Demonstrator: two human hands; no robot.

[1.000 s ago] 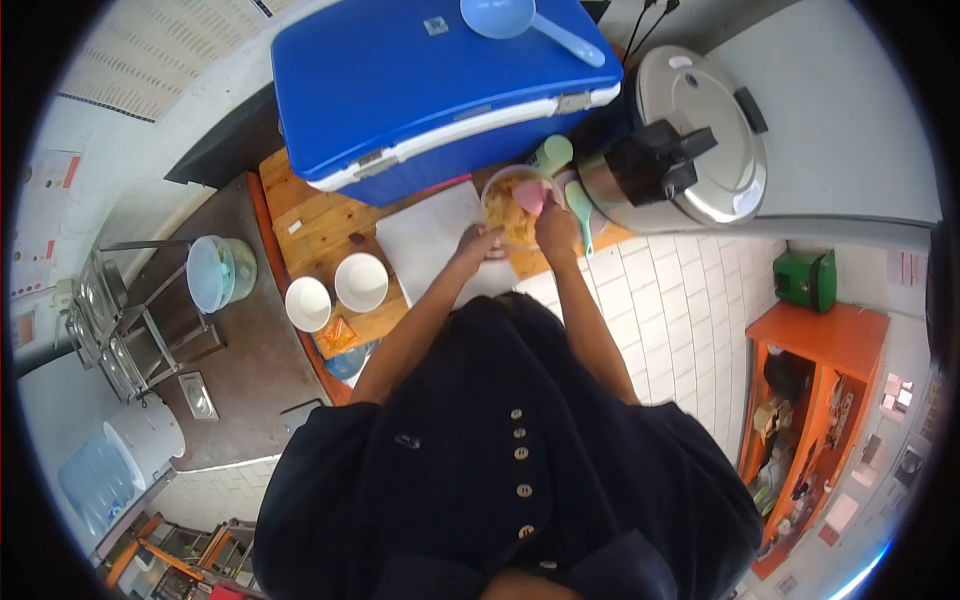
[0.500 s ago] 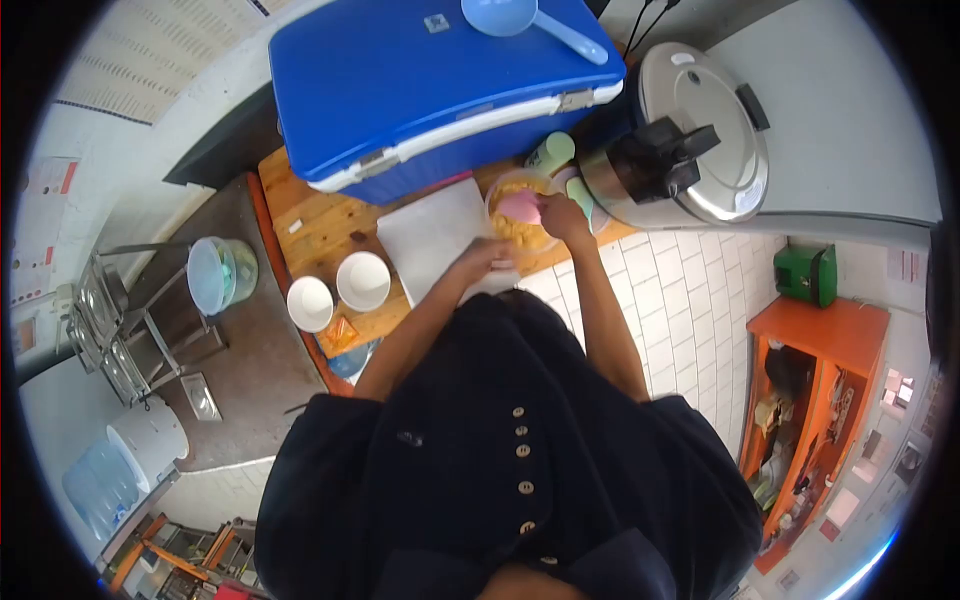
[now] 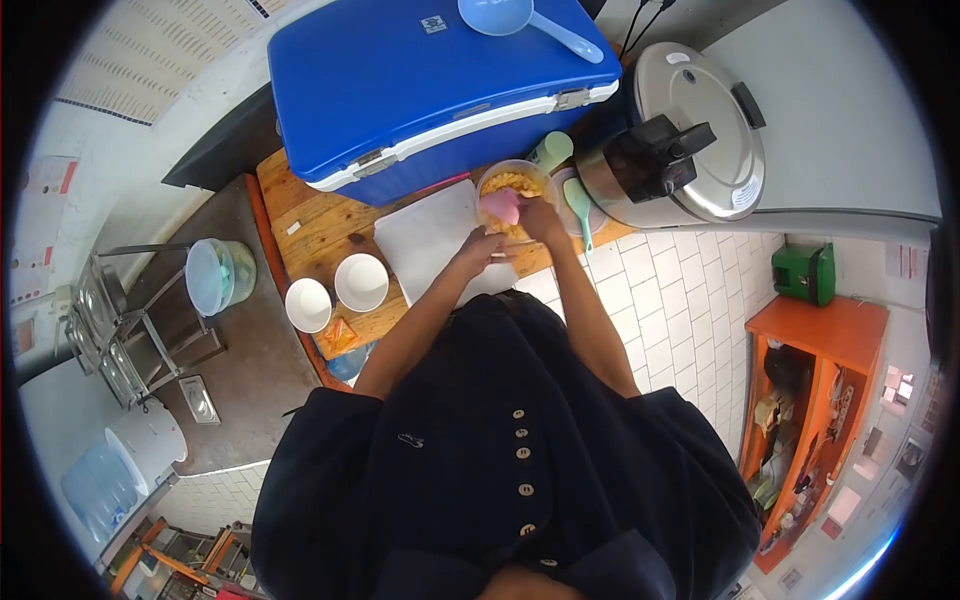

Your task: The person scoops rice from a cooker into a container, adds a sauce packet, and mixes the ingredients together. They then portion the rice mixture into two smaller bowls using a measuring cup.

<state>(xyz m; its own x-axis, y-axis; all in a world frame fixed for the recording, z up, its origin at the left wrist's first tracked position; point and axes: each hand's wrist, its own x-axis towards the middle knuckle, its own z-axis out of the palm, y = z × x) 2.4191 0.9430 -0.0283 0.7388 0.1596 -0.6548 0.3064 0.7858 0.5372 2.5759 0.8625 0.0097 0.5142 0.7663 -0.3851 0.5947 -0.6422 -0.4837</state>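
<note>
A round clear tub (image 3: 484, 184) of yellow, crumbly-looking food stands at the right of the wooden table. My right hand (image 3: 543, 222) is closed round the handle of a pink scoop (image 3: 500, 206), whose head dips over the food inside the tub. My left hand (image 3: 482, 249) is at the tub's near left rim, fingers apart and partly stretched, above the corner of a white sheet (image 3: 424, 240). Right of the tub, a pale green spoon (image 3: 580, 208) rests on a round lid-like piece, and a light green cup (image 3: 553, 150) stands behind.
A blue cooler (image 3: 430, 90) with a light blue ladle (image 3: 510, 14) on top fills the back. To the right stands a large steel pot (image 3: 695, 130) with a lid. Two white paper bowls (image 3: 361, 282) and an orange packet (image 3: 337, 337) are at the left of the wooden table (image 3: 325, 220).
My right hand and the pink scoop have shifted left within the tub, uncovering the green spoon. My left hand has moved slightly left and up along the rim.
</note>
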